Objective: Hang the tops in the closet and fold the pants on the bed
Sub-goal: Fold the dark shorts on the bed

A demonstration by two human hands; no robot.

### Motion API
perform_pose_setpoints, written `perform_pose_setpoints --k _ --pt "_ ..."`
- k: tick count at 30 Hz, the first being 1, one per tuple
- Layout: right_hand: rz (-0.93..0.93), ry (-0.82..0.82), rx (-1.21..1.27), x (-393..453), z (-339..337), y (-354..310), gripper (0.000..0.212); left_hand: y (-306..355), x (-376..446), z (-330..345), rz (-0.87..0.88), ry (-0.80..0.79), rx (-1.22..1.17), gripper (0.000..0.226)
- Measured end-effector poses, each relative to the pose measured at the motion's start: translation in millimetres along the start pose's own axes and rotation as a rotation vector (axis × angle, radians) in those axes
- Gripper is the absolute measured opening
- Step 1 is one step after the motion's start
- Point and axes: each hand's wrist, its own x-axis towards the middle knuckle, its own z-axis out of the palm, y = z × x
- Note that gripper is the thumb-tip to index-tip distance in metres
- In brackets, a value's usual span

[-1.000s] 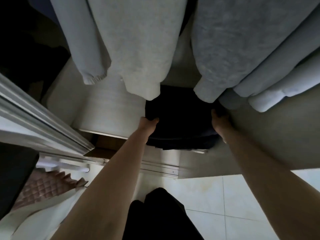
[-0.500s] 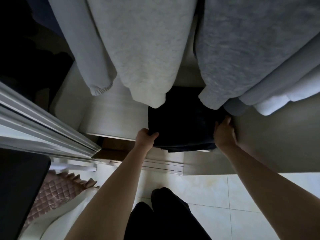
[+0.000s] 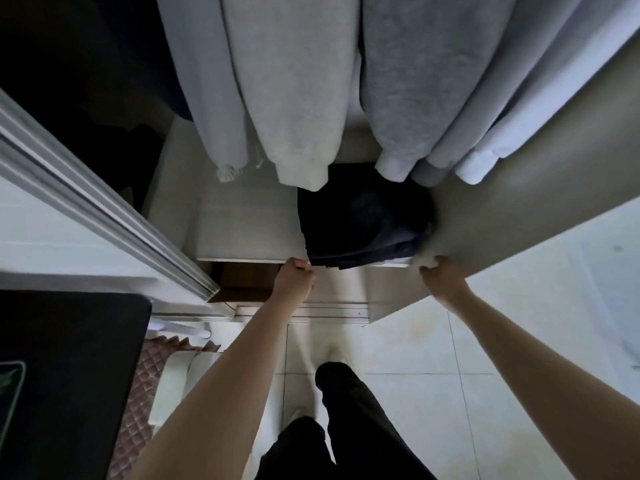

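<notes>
Far left there's a black desk surface (image 3: 65, 375) and a pinkish quilted cover (image 3: 138, 403) below the sliding closet door (image 3: 104, 216), which cuts diagonally across the view.

The left hand (image 3: 295, 279) is stretched out on a straight arm, fingers curled in, knuckles right at the front left corner of the folded dark pants (image 3: 360, 223). It seems to touch or pinch the edge, but it's dim in there and I can't really tell if it has hold of the fabric. The pants sit stacked on the pale closet shelf (image 3: 242, 230), on its right half, their right side against the closet side panel (image 3: 519, 202) (there's a sliver of something white under them at the front edge).

Above them hang the light grey tops (image 3: 298, 91), hems and cuffs dangling just over the back of the stack, with a darker grey one (image 3: 422, 81) and paler sleeves to the right.

The right hand (image 3: 441, 277) is out on a straight arm too, fingers loosely curled, holding nothing, just off the pants' front right corner by the panel's edge.

Compared with half a second ago, both hands have pulled back: they were on either side of the stack then and now sit at its front edge. The pants look put. Person's dark trouser legs (image 3: 346, 427) are on white tile floor (image 3: 502, 358).
</notes>
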Motion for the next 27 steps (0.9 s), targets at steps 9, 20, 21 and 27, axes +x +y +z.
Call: perform_pose_setpoints --k 9,20,21,27 --pt "0.112 0.054 0.397 -178 -5 83 0.038 -32 -137 43 0.267 -0.131 0.074 0.017" --pt "0.522 0.481 0.722 -357 -32 299 0.023 -95 -286 199 0.479 -0.577 0.494 0.019" --pt "0.550 0.503 0.743 -368 -33 316 0.023 -100 -297 214 0.511 -0.601 0.528 0.019" --pt "0.746 0.638 0.836 -461 -42 459 0.023 -174 -388 351 0.520 -0.794 0.758 0.020"
